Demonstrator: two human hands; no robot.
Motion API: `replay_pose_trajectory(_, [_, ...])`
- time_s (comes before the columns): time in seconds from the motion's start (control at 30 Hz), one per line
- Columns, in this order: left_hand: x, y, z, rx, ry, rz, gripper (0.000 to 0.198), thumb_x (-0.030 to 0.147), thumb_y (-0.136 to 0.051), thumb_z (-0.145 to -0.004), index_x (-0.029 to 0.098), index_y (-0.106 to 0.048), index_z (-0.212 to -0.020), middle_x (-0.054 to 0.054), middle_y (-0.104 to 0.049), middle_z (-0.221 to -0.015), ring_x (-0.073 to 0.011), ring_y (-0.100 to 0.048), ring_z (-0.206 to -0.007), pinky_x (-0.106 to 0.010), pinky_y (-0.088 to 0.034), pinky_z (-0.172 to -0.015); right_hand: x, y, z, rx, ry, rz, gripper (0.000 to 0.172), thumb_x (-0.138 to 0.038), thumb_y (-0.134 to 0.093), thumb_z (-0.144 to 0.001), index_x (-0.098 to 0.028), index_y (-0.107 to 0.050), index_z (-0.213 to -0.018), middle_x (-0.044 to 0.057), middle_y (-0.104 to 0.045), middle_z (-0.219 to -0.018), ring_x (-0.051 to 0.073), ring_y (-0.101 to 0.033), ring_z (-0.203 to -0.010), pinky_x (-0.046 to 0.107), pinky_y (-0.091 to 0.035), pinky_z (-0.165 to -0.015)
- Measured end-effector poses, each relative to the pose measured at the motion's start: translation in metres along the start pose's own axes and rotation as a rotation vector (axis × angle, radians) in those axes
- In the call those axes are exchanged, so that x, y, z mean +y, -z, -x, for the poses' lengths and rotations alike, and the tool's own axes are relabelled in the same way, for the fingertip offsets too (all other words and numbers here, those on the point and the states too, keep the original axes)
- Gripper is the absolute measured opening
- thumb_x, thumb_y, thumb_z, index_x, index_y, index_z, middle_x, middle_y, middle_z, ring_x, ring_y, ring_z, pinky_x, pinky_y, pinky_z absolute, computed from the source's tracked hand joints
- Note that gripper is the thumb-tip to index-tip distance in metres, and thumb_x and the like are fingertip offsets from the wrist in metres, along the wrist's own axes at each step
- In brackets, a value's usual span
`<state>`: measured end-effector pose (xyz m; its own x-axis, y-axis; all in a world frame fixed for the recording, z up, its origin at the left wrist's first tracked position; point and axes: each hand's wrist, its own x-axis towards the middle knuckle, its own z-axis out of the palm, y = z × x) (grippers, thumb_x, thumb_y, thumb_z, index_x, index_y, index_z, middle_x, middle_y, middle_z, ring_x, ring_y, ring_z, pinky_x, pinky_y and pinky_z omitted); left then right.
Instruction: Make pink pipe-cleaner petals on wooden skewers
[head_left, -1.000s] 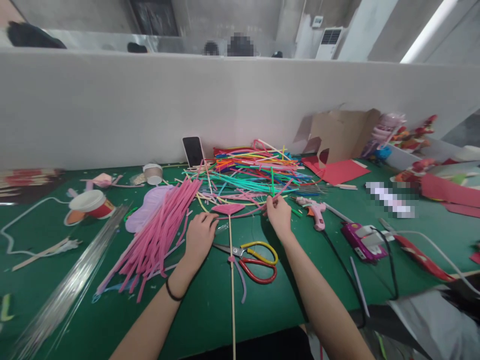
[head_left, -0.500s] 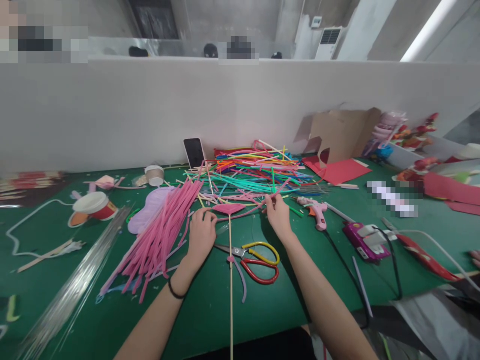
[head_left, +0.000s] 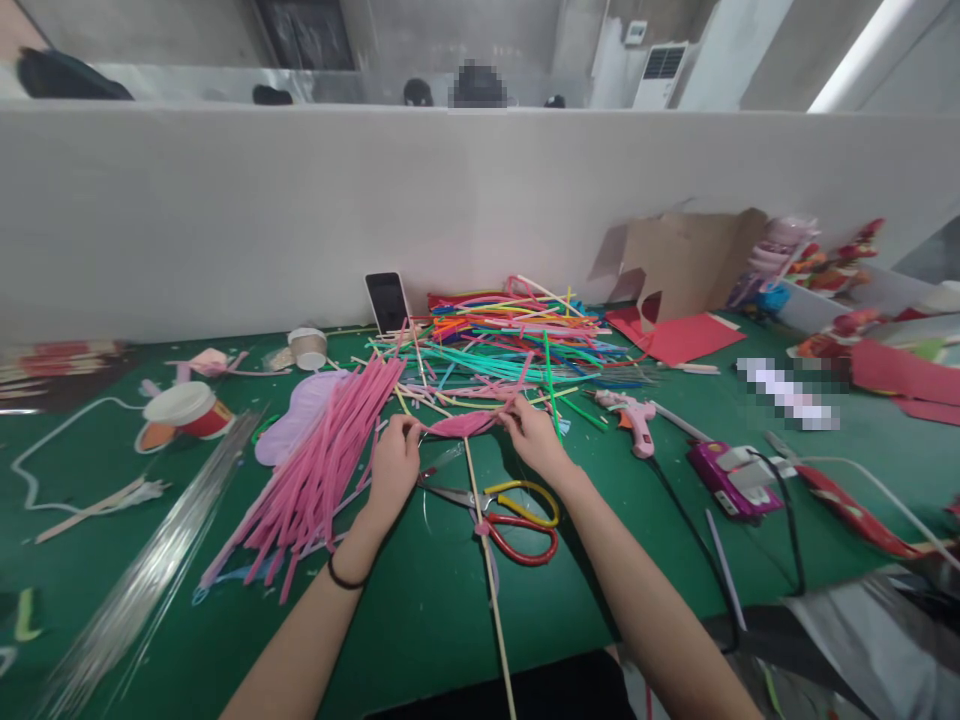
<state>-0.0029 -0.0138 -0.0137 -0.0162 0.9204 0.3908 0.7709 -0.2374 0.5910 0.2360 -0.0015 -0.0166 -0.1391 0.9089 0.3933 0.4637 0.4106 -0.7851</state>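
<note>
A leaf-shaped pink pipe cleaner piece (head_left: 456,427) sits at the top of a thin wooden stick (head_left: 493,595), which slants down toward me. My left hand (head_left: 396,462) pinches the left tip of this piece. At the right tip, my right hand (head_left: 534,436) is closed on a pink pipe cleaner end that sticks up past the fingers. Below lie scissors (head_left: 523,541) with one yellow and one red handle, partly under the stick. A small pink knob (head_left: 481,529) is on the stick by the scissors.
A bundle of pink pipe cleaners (head_left: 322,465) lies left of my hands, on a lilac tray (head_left: 289,430). Behind are many coloured pipe cleaners (head_left: 495,350) and a phone (head_left: 388,302). Right stand a pink glue gun (head_left: 639,428) and a purple power strip (head_left: 727,482) with cables.
My right hand has moved left, in to the pink piece, and left a green pipe cleaner behind. My left hand now pinches the other tip. The stick's near end has swung right.
</note>
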Motion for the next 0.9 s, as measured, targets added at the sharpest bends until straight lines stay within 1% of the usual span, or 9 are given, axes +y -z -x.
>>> replay_pose_trajectory(0.07, [0.004,0.001,0.001,0.007,0.019,0.083,0.019,0.037,-0.038,-0.094,0.022,-0.049,-0.090,-0.006,-0.066,-0.085,-0.0232,-0.066,-0.081,-0.035,-0.050,-0.073,-0.003,0.000,0.001,-0.022,0.028,0.026,0.020,-0.015,-0.047,-0.090,-0.021,-0.055,-0.107,0.006,-0.072,-0.093,0.019,-0.070,-0.084,0.029,-0.052,-0.075])
replay_pose_trajectory(0.17, [0.011,0.000,0.002,-0.013,0.053,0.326,0.020,0.041,-0.043,-0.093,0.022,-0.048,-0.092,-0.005,-0.067,-0.084,-0.0204,-0.067,-0.075,-0.033,-0.053,-0.069,-0.009,-0.002,0.002,-0.059,0.054,0.029,0.014,-0.016,-0.046,-0.091,-0.022,-0.056,-0.099,0.005,-0.072,-0.092,0.018,-0.069,-0.084,0.028,-0.051,-0.075])
replay_pose_trajectory(0.3, [0.016,-0.005,0.001,-0.038,0.113,0.624,0.025,0.044,-0.049,-0.090,0.020,-0.046,-0.097,-0.008,-0.070,-0.093,-0.0187,-0.069,-0.074,-0.033,-0.056,-0.070,-0.015,-0.009,0.005,-0.100,0.025,0.028,0.014,-0.017,-0.043,-0.092,-0.022,-0.055,-0.100,0.004,-0.071,-0.085,0.018,-0.068,-0.075,0.028,-0.051,-0.069])
replay_pose_trajectory(0.37, [0.015,-0.005,0.001,-0.072,0.130,0.662,0.029,0.045,-0.052,-0.089,0.019,-0.049,-0.101,-0.010,-0.071,-0.095,-0.0199,-0.070,-0.078,-0.035,-0.056,-0.075,-0.015,-0.011,0.006,-0.105,-0.002,0.022,0.014,-0.017,-0.043,-0.093,-0.021,-0.054,-0.101,0.004,-0.071,-0.082,0.018,-0.069,-0.073,0.028,-0.052,-0.069])
replay_pose_trajectory(0.47, [0.010,-0.001,0.001,-0.110,0.067,0.482,0.029,0.044,-0.055,-0.087,0.019,-0.060,-0.100,-0.009,-0.073,-0.099,-0.0220,-0.069,-0.089,-0.036,-0.053,-0.084,-0.014,-0.013,0.005,-0.082,-0.047,-0.013,0.014,-0.019,-0.042,-0.094,-0.022,-0.053,-0.102,0.003,-0.070,-0.081,0.017,-0.069,-0.072,0.027,-0.053,-0.070])
replay_pose_trajectory(0.57, [0.005,0.004,0.001,-0.070,-0.035,0.207,0.027,0.042,-0.053,-0.089,0.021,-0.069,-0.097,-0.007,-0.073,-0.101,-0.0227,-0.067,-0.094,-0.037,-0.050,-0.089,-0.014,-0.013,0.005,-0.060,-0.079,-0.065,0.014,-0.021,-0.043,-0.094,-0.022,-0.052,-0.104,0.002,-0.070,-0.080,0.016,-0.070,-0.070,0.027,-0.053,-0.069])
replay_pose_trajectory(0.63, [0.002,0.005,0.001,-0.055,-0.094,0.099,0.029,0.042,-0.051,-0.089,0.021,-0.071,-0.093,-0.007,-0.073,-0.097,-0.0236,-0.065,-0.095,-0.038,-0.049,-0.089,-0.014,-0.013,0.005,-0.053,-0.076,-0.077,0.015,-0.021,-0.044,-0.093,-0.022,-0.052,-0.107,0.002,-0.071,-0.079,0.016,-0.070,-0.070,0.027,-0.054,-0.069])
replay_pose_trajectory(0.77, [-0.001,0.003,0.000,-0.085,-0.174,0.017,0.028,0.040,-0.052,-0.089,0.019,-0.070,-0.086,-0.008,-0.073,-0.092,-0.0256,-0.063,-0.097,-0.041,-0.046,-0.092,-0.015,-0.012,0.005,-0.048,-0.049,-0.045,0.018,-0.019,-0.048,-0.091,-0.021,-0.052,-0.108,0.003,-0.072,-0.080,0.017,-0.070,-0.073,0.029,-0.053,-0.072])
replay_pose_trajectory(0.9, [-0.002,0.002,0.001,-0.112,-0.064,0.102,0.024,0.040,-0.052,-0.089,0.021,-0.066,-0.084,-0.006,-0.074,-0.096,-0.0235,-0.066,-0.091,-0.037,-0.049,-0.086,-0.015,-0.013,0.005,-0.035,-0.080,-0.072,0.019,-0.019,-0.049,-0.090,-0.022,-0.052,-0.109,0.002,-0.073,-0.082,0.017,-0.071,-0.074,0.030,-0.054,-0.072])
